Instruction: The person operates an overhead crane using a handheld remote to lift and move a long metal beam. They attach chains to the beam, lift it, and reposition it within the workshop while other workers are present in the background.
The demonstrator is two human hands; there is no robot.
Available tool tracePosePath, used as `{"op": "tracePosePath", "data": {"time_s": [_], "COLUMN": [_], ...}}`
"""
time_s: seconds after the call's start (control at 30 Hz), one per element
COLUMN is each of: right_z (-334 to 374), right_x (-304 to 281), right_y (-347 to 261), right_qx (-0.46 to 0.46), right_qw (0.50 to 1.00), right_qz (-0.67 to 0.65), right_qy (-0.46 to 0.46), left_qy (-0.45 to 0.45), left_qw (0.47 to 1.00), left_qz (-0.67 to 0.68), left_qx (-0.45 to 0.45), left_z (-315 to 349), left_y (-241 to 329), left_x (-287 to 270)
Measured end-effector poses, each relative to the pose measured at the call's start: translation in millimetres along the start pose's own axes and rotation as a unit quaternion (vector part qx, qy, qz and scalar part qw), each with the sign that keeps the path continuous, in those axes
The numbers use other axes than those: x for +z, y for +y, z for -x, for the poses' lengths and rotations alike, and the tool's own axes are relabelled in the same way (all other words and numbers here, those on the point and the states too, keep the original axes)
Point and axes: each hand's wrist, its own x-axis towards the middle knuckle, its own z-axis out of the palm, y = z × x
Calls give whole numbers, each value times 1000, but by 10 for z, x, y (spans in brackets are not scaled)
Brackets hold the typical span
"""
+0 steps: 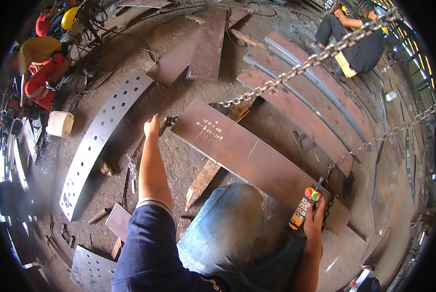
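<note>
The right hand [315, 217] grips a yellow oblong remote [301, 212] face-up, likely thumb-ready. Whether the left hand [151, 126] grips dark metal tackle [167, 121] is unclear.

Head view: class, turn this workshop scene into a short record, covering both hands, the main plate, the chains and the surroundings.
Left hand: at a dark clamp by the plate's far-left end; grip unclear
Right hand: holds a yellow remote control with red and green buttons
Main plate: long, reddish-brown steel, lying across a timber
Chains: an upper chain and a lower chain, both running to the upper right
Left side: curved plate with holes
Beyond, right: several curved plates
Nearby person: dark clothing, upper right
</note>
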Motion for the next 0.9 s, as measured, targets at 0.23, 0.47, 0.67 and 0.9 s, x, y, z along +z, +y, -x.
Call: {"op": "tracePosePath", "data": {"time_s": [0.23,0.47,0.67,0.9], "right_z": [-34,-116,-118,-61], "right_x": [30,112,149,-65], "right_y": [-44,-160,-148,-183], "right_qx": [6,-15,-38,-73], "right_qw": [999,1000,999,996], "right_qz": [42,2,12,43], "right_qy": [16,-8,-1,6], "left_qy": [-50,-124,-172,-154], "left_qw": [996,991,985,985], "left_qz": [71,-13,-8,-78], "left_qx": [-22,-47,22,18], "left_z": [442,1461,2061,2302], "left_y": [-915,-1224,-1064,-938], "left_x": [-394,-514,-506,-339]}}
